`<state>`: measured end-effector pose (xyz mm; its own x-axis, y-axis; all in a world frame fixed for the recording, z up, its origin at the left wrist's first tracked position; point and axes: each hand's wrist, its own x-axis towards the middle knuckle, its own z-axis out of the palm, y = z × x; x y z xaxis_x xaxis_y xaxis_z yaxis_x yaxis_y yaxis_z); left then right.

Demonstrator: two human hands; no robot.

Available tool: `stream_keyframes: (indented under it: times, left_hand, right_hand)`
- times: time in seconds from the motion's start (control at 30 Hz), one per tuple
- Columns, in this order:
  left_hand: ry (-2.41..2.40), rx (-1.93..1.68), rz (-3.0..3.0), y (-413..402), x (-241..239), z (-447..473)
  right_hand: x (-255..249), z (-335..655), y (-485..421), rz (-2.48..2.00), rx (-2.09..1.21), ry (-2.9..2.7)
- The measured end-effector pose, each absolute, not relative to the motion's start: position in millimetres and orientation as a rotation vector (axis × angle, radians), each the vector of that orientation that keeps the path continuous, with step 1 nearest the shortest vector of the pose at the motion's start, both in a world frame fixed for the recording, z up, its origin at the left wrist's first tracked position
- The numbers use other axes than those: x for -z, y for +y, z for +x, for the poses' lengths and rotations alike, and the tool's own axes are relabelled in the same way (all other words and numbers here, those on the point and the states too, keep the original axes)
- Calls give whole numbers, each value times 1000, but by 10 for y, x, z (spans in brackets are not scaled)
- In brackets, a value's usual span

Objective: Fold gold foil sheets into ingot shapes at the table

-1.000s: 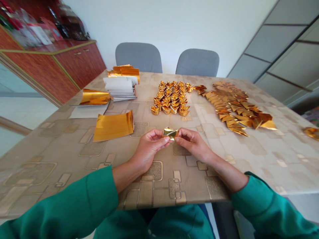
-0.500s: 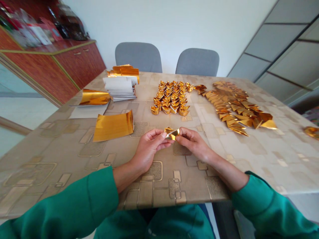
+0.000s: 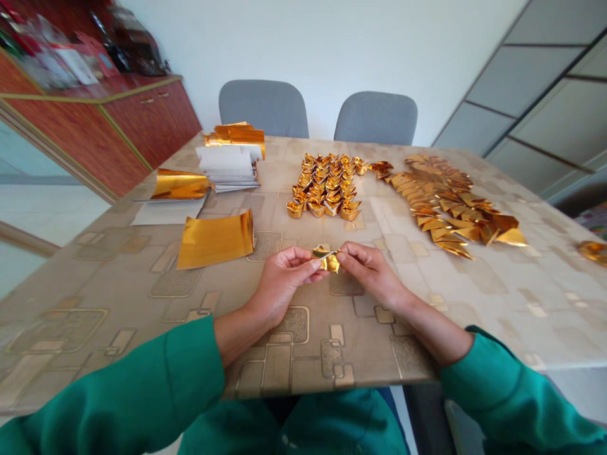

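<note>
A small folded piece of gold foil paper is pinched between my left hand and my right hand, just above the patterned table. Both hands are closed on it with thumb and fingertips, one at each end. Beyond my hands lie rows of finished gold ingot shapes. To their right spreads a heap of folded gold triangles. A flat gold sheet lies to the left of my left hand.
A stack of white-backed gold sheets and a curled gold sheet sit at the far left. Two grey chairs stand behind the table. A red cabinet is at the left. Another gold piece lies at the right edge.
The small gold piece has been turned and tilted between my fingertips; its lower flap now hangs down. My hands have stayed in nearly the same place.
</note>
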<state>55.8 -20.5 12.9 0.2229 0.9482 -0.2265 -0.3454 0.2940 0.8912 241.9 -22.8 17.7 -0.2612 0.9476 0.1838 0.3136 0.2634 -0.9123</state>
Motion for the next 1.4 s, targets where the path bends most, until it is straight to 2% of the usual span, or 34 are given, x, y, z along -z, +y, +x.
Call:
stream_keyframes:
  times: [0.43,0.6,0.97,1.07,1.27,1.4]
  left_hand:
    - [892,-1092,858,-213,-154,556]
    - [883,-1115,804,-243,-161,572]
    - [868,-1092,700,-246,-167,592]
    - [833,-1069,670,-233,-160,586]
    - [721,-941,749,-231,-156,569]
    - [673,-847,767,-228,-156,555]
  right_hand:
    - [-146,2339,-251,-1122,-1004,-1589]
    - [-118,2315,-264,-1154,-924,-1483]
    - [-184,2209,-351,-1151,-723,-1652]
    - [-202,2213,-370,-1092,-912,-1577]
    - [-220,2270,-348,-905,-1603,-1216]
    - [-222,2299,-334,-957,-1765,-1079]
